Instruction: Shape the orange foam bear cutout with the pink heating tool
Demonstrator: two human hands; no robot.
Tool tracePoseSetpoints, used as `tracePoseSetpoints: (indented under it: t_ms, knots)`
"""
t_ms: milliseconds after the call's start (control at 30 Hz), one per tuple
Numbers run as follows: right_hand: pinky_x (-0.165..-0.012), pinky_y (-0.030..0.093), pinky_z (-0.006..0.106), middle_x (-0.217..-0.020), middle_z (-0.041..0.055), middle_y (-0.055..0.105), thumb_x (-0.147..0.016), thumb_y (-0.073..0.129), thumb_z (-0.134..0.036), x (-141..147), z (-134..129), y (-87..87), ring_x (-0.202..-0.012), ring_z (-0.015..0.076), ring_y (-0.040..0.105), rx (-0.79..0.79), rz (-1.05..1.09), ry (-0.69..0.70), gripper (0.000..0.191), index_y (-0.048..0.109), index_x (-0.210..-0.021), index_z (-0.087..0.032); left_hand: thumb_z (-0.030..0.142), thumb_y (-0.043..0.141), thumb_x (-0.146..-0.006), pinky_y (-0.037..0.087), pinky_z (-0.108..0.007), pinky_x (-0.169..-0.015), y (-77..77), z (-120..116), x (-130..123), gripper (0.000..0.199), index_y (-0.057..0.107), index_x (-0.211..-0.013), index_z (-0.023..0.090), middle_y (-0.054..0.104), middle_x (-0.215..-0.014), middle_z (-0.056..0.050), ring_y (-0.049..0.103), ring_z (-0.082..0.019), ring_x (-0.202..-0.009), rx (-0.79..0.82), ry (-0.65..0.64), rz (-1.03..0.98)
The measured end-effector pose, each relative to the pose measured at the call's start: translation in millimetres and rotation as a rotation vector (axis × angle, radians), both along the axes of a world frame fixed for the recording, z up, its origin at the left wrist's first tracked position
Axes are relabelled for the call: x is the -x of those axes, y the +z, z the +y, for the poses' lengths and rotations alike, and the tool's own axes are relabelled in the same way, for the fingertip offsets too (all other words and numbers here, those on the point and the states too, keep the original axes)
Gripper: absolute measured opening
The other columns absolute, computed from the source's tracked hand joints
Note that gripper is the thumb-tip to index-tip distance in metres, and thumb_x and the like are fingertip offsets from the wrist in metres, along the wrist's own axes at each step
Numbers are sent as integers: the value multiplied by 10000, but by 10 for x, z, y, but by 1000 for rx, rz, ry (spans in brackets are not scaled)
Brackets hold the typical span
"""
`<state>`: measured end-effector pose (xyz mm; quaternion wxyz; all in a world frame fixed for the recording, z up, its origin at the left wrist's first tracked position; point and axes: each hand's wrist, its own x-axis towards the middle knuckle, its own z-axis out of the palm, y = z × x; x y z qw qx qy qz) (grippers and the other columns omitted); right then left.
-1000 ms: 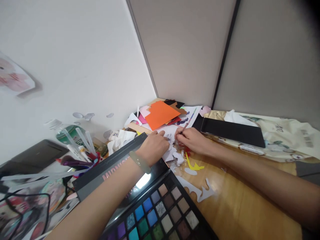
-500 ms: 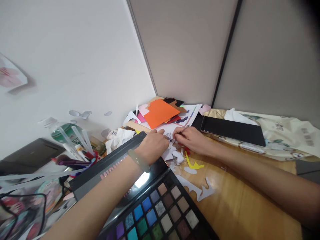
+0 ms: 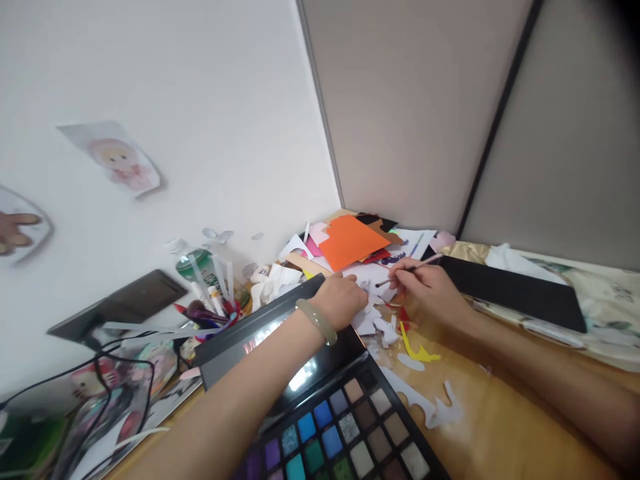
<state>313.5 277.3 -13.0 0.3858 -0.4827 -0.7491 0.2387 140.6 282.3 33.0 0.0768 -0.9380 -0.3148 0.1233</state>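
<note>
My right hand (image 3: 423, 288) pinches a slim makeup brush (image 3: 431, 259), its dark tip pointing left over white paper scraps (image 3: 386, 328). Close by on the left, my left hand (image 3: 343, 300), with a pale bangle (image 3: 317, 321) at the wrist, has its fingers curled down at the edge of the scraps. What those fingers hold, if anything, is hidden. Under my left forearm lies an opened eyeshadow palette (image 3: 331, 441), showing rows of coloured pans; its mirrored lid (image 3: 280, 363) is partly covered by the arm.
An orange paper sheet (image 3: 354, 241) tops a paper pile at the back. A black tablet (image 3: 515, 291) lies at right. A cup of brushes and pens (image 3: 230, 315), a green-labelled bottle (image 3: 194, 265) and black cables (image 3: 150, 373) crowd the left. Yellow scrap (image 3: 417, 350) lies on the wooden table (image 3: 500, 427).
The view has swung left, so things appear further right. My right hand has drawn back from my left, and the brush now shows clearly. My left hand stays by the paper scraps.
</note>
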Motion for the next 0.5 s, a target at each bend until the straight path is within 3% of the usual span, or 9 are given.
tracePoseSetpoints:
  t_ms: [200,233,300,400,500]
  knots:
    - [-555,404,216,-685,-11,548,-780,414,-247,-21,-25,88,-597,111,504,100,439,-49,148,544,-742,-188,106,335,-759,388,-206,-725,470,332,393,309,570,-936,197,608,-957,-8,523,-90,-842,45,145,-340]
    - [-549,408,213,-684,-15,552,-777,425,-251,-15,-28,109,-591,107,505,106,494,-61,134,543,-747,-195,94,319,-756,390,-204,-727,549,383,499,323,564,-944,188,605,-964,-15,523,-87,-843,2,220,-323]
    - [-552,417,209,-688,-18,560,-777,440,-257,10,-28,162,-592,102,510,101,569,-76,116,542,-763,-205,84,339,-733,417,-241,-691,648,461,717,325,566,-944,181,610,-946,-49,543,-117,-812,-69,436,-101]
    - [-542,420,209,-683,-8,566,-785,437,-252,84,-9,276,-582,100,508,79,573,-35,125,544,-761,-193,107,510,-617,448,-357,-546,613,519,970,186,628,-761,98,636,-755,-164,582,-243,-663,-76,604,107]
    - [-540,420,217,-662,3,564,-792,424,-233,203,20,415,-569,102,511,34,520,38,146,547,-741,-173,114,633,-483,442,-385,-452,404,524,1051,163,638,-645,95,629,-618,-173,577,-281,-550,-42,627,180]
